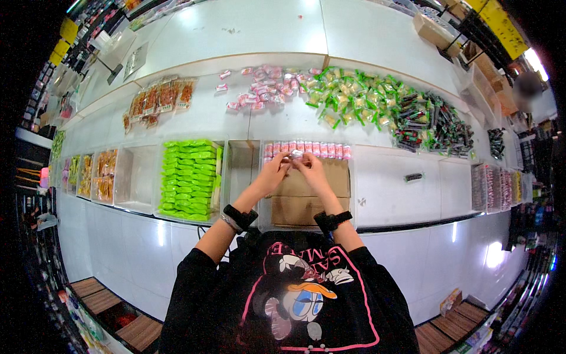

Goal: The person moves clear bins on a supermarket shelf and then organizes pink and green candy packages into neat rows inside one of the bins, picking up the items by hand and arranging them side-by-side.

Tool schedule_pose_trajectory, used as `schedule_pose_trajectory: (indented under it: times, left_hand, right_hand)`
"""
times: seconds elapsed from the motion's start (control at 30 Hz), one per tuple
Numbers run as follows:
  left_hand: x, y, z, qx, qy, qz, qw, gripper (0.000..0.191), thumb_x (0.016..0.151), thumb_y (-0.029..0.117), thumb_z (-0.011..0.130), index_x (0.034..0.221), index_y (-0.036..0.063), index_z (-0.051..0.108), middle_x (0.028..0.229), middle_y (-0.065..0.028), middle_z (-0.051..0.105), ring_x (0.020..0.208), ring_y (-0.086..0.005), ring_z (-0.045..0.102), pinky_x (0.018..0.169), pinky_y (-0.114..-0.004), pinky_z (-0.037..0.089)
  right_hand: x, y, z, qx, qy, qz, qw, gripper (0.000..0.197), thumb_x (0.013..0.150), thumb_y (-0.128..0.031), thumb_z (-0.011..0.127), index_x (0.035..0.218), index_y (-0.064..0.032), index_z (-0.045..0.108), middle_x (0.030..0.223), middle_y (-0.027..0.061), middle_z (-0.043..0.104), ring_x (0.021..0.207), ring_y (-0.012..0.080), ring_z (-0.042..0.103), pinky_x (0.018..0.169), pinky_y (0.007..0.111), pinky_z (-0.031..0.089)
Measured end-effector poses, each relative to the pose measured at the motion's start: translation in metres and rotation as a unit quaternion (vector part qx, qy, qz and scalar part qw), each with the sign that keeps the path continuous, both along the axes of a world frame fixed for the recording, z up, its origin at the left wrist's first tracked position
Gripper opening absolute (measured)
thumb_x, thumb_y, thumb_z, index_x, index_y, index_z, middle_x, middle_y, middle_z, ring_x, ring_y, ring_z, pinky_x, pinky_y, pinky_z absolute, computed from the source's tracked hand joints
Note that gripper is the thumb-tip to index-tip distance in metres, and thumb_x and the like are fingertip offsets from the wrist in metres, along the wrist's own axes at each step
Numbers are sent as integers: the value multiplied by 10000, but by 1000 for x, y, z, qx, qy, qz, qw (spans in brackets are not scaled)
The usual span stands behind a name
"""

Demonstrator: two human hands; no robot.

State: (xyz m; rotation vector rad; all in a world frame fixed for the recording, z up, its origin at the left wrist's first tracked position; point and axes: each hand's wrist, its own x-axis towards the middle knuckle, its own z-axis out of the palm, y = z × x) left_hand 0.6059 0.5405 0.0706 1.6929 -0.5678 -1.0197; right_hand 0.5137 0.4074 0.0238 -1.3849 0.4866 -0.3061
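Observation:
Both my hands meet over a clear plastic bin (352, 190) in front of me. Between the fingertips of my left hand (277, 169) and my right hand (308, 167) is a small wrapped piece (296, 153) with a silvery end; which hand bears its weight I cannot tell. Just beyond my fingers, a row of pink-and-white wrapped pieces (329, 149) stands along the bin's far side. Brown cardboard (309, 210) covers the rest of the bin's inside. Further back, loose pink-and-white wrapped pieces (265, 90) lie scattered on the white counter.
Left of the bin are an empty-looking compartment (242, 177) and a bin of green packets (188, 179). Reddish-brown snack packs (161, 98) lie at the back left. Green-edged packets (353, 95) and dark wrapped sticks (435, 124) are heaped at the back right. One dark stick (413, 177) lies alone.

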Motion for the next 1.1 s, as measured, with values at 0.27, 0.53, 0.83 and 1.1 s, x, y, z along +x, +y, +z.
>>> schedule_pose_trajectory:
  times: [0.27, 0.53, 0.83, 1.1]
  left_hand:
    - [-2, 23, -41, 66, -540, -207, 813, 447, 816, 118, 542, 1241, 12, 459, 1283, -132, 475, 1188, -308, 436, 982, -400, 370]
    - [-5, 30, -49, 99, -537, -244, 802, 509, 818, 136, 540, 1296, 20, 408, 1378, -139, 374, 1291, -320, 323, 1053, -405, 305]
    - [-8, 32, -49, 111, -547, -239, 795, 524, 838, 167, 537, 1321, 30, 384, 1413, -114, 338, 1306, -309, 304, 1054, -404, 300]
    - [3, 24, -45, 103, -521, -250, 809, 471, 844, 153, 525, 1283, 27, 414, 1364, -138, 388, 1268, -334, 348, 1029, -415, 329]
  right_hand:
    - [3, 4, -25, -102, 151, -17, 983, 329, 828, -221, 661, 980, 61, 585, 801, 96, 640, 727, 139, 602, 645, 260, 479]
    - [7, 11, -62, -149, 145, -57, 977, 336, 825, -222, 665, 1000, 52, 581, 812, 87, 638, 716, 144, 591, 626, 262, 477]
    - [8, 8, -62, -141, 146, -47, 978, 294, 823, -152, 663, 1023, 42, 569, 837, 87, 622, 729, 138, 585, 610, 265, 476]
    - [8, 9, -66, -101, 120, -62, 986, 278, 809, -132, 671, 1005, 30, 557, 828, 85, 614, 714, 137, 572, 611, 266, 475]
